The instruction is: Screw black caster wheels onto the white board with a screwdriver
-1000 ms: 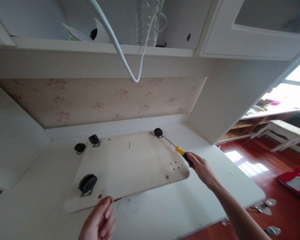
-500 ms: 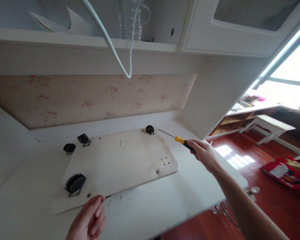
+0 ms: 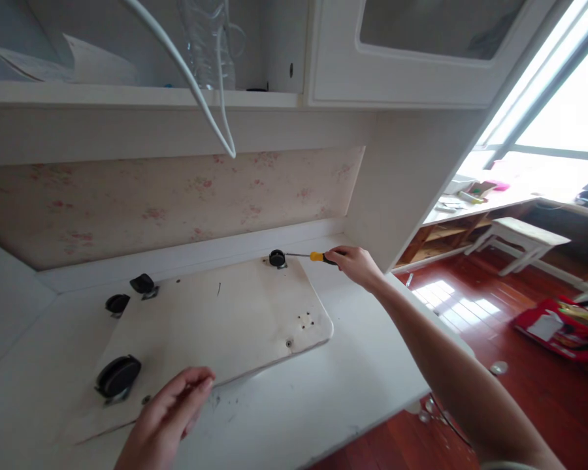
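My right hand point(image 3: 355, 264) grips the black end of a yellow and black screwdriver point(image 3: 316, 256). The tool lies nearly level, and its tip is at the black caster point(image 3: 277, 258) on the far right corner of a white board point(image 3: 225, 326); whether they touch is unclear. My left hand point(image 3: 169, 411) is over the board's near edge, fingers pressed together; anything between them is hidden. Other black casters are a large one point(image 3: 118, 377) at the near left, one point(image 3: 142, 283) at the far left corner and one point(image 3: 117, 303) beside it. Four small holes point(image 3: 306, 320) show at the board's right.
A white cable point(image 3: 200, 98) hangs from above in front of the open shelf point(image 3: 151, 96), which holds a clear plastic bottle point(image 3: 208, 46) and papers. A cabinet side wall point(image 3: 396, 183) rises at the right. Beyond are a white stool point(image 3: 529, 232) and a red bag point(image 3: 558, 329) on the floor.
My right hand has moved left, bringing the screwdriver tip to the far right caster and levelling the tool. My left hand has risen slightly. The view has shifted to the right.
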{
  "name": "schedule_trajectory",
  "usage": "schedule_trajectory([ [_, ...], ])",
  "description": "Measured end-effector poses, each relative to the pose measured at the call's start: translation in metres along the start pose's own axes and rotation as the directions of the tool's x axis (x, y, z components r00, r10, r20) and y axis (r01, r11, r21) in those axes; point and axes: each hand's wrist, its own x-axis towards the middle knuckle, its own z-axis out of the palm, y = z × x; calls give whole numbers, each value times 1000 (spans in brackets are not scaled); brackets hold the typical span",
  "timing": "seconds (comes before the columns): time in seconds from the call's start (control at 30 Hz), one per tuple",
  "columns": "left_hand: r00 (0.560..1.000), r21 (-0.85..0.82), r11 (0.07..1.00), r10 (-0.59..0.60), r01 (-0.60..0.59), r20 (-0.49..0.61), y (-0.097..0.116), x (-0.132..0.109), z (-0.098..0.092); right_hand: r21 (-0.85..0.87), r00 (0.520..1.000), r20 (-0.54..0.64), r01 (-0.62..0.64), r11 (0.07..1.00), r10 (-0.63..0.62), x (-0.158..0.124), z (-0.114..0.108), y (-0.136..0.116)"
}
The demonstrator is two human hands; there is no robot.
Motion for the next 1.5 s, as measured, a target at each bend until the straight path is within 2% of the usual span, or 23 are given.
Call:
schedule_trajectory([
  [0.07,988,173,976,116,-131,97,18,17,7,-8,1000,-25,17,1000,-17,8,-8,0],
  [0.13,938,320,884,296,-340,179,41,41,19,-18,998,-53,28,999,-29,18,-17,-2],
  [0.2,862,435,744,438,-507,255,61,70,35,-29,996,-74,37,999,-39,29,-25,-6],
  [0.3,719,581,439,535,-685,443,82,121,62,-55,994,-91,58,997,-63,47,-34,-14],
  [0.37,644,629,247,536,-737,546,89,154,80,-78,992,-92,81,994,-88,58,-38,-20],
  [0.47,584,640,47,465,-767,666,96,192,106,-112,989,-75,118,987,-126,71,-39,-30],
  [0.6,552,621,-76,382,-780,741,105,218,140,-141,985,-52,157,977,-165,83,-39,-40],
  [0.73,514,582,-142,337,-801,789,117,228,169,-150,983,-51,170,974,-179,92,-43,-43],
  [0.87,471,526,-165,284,-834,835,124,233,187,-142,983,-32,176,974,-182,98,-46,-44],
  [1.0,432,481,-189,251,-856,867,124,234,193,-153,982,26,191,970,-189,106,-43,-46],
  [1.17,449,488,-215,205,-846,870,124,243,193,-195,972,73,232,953,-222,117,-33,-48],
  [1.27,450,503,-214,251,-838,857,127,245,189,-210,971,88,234,949,-220,121,-27,-49],
  [1.33,422,508,-249,327,-825,846,126,235,184,-213,972,93,231,949,-216,122,-25,-49],
  [1.43,369,508,-345,395,-789,841,110,199,174,-192,977,70,214,958,-204,123,-26,-44],
  [1.47,380,511,-349,380,-785,843,101,184,171,-176,978,54,206,963,-199,123,-27,-42],
  [1.5,409,521,-330,353,-787,841,91,170,169,-160,981,37,196,967,-192,123,-29,-40],
])
